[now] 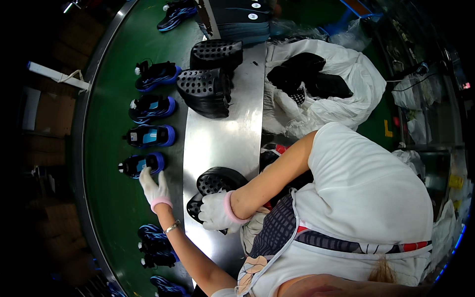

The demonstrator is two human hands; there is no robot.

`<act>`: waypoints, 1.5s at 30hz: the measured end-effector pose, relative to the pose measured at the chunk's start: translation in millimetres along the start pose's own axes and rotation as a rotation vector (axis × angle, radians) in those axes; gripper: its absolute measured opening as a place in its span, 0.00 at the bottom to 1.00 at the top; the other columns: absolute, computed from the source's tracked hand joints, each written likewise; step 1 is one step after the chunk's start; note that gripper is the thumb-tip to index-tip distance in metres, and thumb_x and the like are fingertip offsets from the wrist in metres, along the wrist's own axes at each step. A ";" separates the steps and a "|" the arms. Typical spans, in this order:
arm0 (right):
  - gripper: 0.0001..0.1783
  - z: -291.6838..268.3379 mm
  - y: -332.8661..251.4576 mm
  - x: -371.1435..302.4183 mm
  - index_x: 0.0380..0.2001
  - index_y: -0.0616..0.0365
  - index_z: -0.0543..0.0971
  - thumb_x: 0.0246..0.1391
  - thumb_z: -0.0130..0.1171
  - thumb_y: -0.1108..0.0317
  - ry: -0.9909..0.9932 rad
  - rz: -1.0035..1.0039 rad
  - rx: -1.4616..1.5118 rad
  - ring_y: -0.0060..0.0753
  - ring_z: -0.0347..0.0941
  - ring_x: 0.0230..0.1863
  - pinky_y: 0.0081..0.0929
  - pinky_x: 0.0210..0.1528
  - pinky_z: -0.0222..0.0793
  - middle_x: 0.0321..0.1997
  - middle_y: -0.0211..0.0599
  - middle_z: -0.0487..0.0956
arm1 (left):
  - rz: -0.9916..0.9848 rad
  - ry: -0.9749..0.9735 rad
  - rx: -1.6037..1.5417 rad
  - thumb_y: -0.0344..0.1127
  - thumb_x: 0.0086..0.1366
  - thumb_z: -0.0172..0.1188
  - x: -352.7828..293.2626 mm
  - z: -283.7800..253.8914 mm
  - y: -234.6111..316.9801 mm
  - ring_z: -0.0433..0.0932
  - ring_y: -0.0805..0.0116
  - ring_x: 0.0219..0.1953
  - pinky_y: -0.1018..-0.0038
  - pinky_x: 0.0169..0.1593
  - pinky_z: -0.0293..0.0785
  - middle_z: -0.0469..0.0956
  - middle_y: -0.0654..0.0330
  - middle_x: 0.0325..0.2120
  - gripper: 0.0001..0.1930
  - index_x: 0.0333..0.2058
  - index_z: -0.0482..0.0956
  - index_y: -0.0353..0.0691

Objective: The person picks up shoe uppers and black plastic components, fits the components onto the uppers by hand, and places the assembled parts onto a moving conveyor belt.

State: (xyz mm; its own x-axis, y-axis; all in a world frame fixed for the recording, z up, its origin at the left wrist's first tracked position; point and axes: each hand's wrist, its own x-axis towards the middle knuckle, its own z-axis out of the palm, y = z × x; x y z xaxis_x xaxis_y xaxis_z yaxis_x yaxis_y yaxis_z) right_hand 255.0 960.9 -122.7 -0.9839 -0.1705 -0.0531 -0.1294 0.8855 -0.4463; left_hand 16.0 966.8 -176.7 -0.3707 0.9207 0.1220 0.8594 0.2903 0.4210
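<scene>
My left hand [155,188], in a white glove with a pink cuff, reaches over the green belt. Its fingers are apart at the blue heel end of a black-and-blue sports shoe [133,167]; whether they touch it I cannot tell. On the metal ledge, my right hand [215,210], gloved the same way, is curled over a black perforated piece [194,205], partly covered by the fingers. Just beyond that hand lies a second rounded black piece with holes [217,180].
More shoes [151,106] stand in a row along the green belt [106,198]. Large black perforated pieces [203,89] lie on the metal ledge [217,143]. A white sack [356,84] with black pieces is at the right, beside a stack of dark sheets [237,27].
</scene>
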 end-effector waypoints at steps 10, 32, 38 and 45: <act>0.27 -4.0 -1.2 0.4 0.37 0.56 0.78 0.40 0.64 0.46 0.005 -0.005 -0.007 0.38 0.75 0.44 0.36 0.45 0.69 0.40 0.39 0.78 | -0.065 0.035 -0.029 0.37 0.64 0.55 6.8 8.2 -7.6 0.70 0.49 0.54 0.65 0.58 0.64 0.71 0.46 0.52 0.22 0.55 0.69 0.35; 0.20 -44.4 -17.3 25.6 0.33 0.59 0.74 0.39 0.64 0.57 0.550 -0.064 0.117 0.47 0.73 0.37 0.40 0.40 0.70 0.35 0.44 0.73 | -0.425 -0.027 -1.940 0.72 0.64 0.29 -153.0 -67.5 42.4 0.74 0.59 0.52 0.65 0.58 0.69 0.72 0.50 0.52 0.46 0.59 0.63 0.30; 0.25 -38.9 -18.8 34.6 0.42 0.61 0.74 0.42 0.66 0.59 0.355 0.091 0.286 0.46 0.76 0.40 0.36 0.43 0.73 0.38 0.41 0.76 | -0.364 0.158 -2.147 0.55 0.69 0.46 -160.5 -45.7 34.0 0.77 0.63 0.44 0.66 0.48 0.77 0.76 0.54 0.43 0.28 0.56 0.66 0.39; 0.26 -33.5 -20.9 44.7 0.42 0.61 0.73 0.48 0.59 0.50 0.232 0.299 0.221 0.49 0.76 0.38 0.38 0.40 0.73 0.37 0.48 0.77 | -0.309 0.464 -1.950 0.41 0.65 0.53 -148.9 -32.3 39.0 0.76 0.68 0.36 0.71 0.41 0.76 0.74 0.59 0.35 0.20 0.52 0.66 0.38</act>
State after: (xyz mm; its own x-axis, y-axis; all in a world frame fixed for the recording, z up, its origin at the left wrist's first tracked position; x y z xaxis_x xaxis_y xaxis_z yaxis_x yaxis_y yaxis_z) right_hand 209.7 949.3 -85.9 -0.9790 0.2030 -0.0180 0.1697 0.7632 -0.6235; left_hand 93.3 832.6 -149.5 -0.7183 0.6901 -0.0878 -0.5693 -0.5106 0.6443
